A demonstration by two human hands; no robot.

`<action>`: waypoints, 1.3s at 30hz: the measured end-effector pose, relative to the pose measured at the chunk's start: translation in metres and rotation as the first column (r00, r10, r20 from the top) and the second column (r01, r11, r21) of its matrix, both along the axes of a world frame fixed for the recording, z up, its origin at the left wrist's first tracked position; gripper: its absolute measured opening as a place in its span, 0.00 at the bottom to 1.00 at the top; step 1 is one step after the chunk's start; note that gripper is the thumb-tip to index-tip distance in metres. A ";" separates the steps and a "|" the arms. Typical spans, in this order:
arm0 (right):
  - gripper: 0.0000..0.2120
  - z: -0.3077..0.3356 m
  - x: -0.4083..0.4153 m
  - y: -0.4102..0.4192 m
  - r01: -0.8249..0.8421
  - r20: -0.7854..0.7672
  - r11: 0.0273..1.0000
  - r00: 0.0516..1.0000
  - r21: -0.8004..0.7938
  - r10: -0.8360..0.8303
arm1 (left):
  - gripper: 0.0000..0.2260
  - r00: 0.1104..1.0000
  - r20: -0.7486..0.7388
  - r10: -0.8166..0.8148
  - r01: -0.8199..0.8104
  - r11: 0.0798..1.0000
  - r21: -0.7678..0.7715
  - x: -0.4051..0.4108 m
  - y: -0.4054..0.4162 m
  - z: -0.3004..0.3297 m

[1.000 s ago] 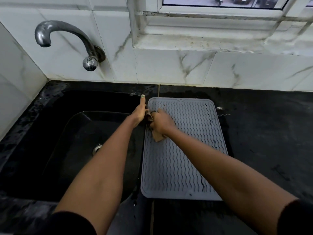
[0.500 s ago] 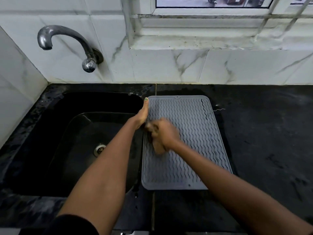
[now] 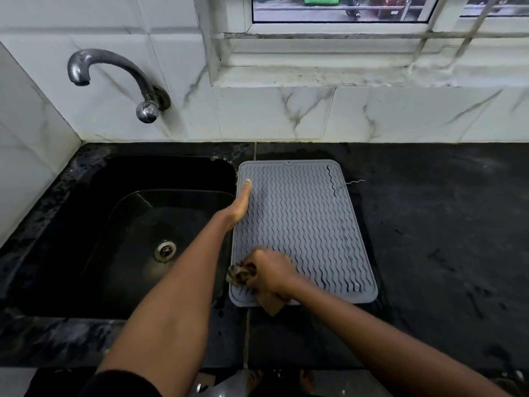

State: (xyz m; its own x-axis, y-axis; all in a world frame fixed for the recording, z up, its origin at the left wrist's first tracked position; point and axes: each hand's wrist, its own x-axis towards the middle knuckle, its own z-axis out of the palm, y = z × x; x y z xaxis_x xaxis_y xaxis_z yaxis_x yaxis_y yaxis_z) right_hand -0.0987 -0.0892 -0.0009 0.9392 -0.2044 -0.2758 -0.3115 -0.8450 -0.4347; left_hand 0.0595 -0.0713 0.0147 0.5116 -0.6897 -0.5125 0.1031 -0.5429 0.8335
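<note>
A grey ribbed silicone mat [image 3: 300, 224] lies flat on the black counter, just right of the sink. My left hand [image 3: 240, 204] holds the mat's left edge, thumb stretched flat along the top; its fingers are hidden under the edge. My right hand [image 3: 270, 275] grips a bunched brown cloth [image 3: 243, 275] and presses it on the mat's near left corner. A tail of the cloth hangs past the mat's front edge.
A black sink [image 3: 86, 224] with a metal drain [image 3: 165, 250] lies to the left. A curved metal tap [image 3: 114, 78] juts from the marble-tiled wall. Black counter [image 3: 443, 239] stretches right of the mat, and a window sill runs above.
My right hand has dragged the cloth down the mat's left side, from near the top toward the front corner. My left hand has stayed on the left edge.
</note>
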 end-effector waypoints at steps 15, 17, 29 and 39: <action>0.16 -0.010 -0.042 0.015 -0.013 0.122 0.995 0.992 -0.099 0.025 | 0.36 0.994 0.095 -0.052 0.034 0.983 0.181 -0.022 0.011 -0.013; 0.18 -0.007 -0.049 0.019 -0.047 0.076 0.994 0.996 -0.096 0.055 | 0.36 0.991 0.104 -0.080 0.055 0.975 0.216 -0.022 0.011 -0.017; 0.08 0.052 -0.046 -0.057 -0.006 0.086 0.840 0.995 0.543 -0.049 | 0.23 0.911 0.413 -0.004 -0.055 0.990 0.131 -0.041 0.005 0.008; 0.17 0.084 -0.034 -0.112 0.121 -0.147 -0.088 0.660 0.989 -0.737 | 0.34 0.984 -0.179 -0.007 -0.036 0.971 -0.236 -0.064 -0.031 0.084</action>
